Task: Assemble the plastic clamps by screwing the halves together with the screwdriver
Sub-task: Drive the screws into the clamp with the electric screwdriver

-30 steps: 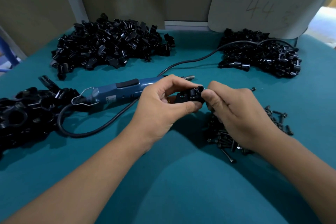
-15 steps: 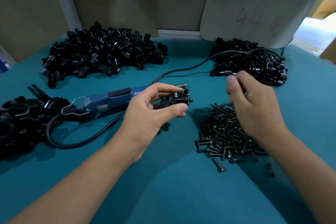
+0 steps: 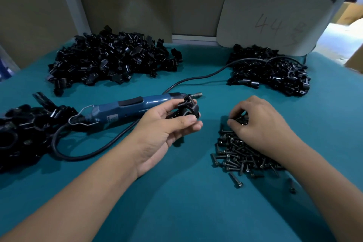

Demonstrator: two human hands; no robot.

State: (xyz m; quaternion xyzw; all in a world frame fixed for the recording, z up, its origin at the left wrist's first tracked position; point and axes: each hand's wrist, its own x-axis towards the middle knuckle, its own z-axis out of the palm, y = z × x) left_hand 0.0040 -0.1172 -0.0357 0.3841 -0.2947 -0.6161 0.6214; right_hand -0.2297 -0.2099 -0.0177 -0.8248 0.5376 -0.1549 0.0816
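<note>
Clamp (image 3: 187, 109), glossy black plastic, is sitting pinched between thumb and fingers of the left hand (image 3: 167, 129) above the teal table (image 3: 176, 202), in front of the blue screwdriver (image 3: 133, 109). Having left the clamp a second ago, the right hand (image 3: 259, 124) is now reaching down with fingers curled into the heap of dark screws (image 3: 237, 153); whether it is gripping one, I cannot tell.

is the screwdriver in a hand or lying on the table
Lying on the table. The blue screwdriver rests on the teal cloth behind the left hand, which holds a clamp; the right hand picks at the screws.
</note>
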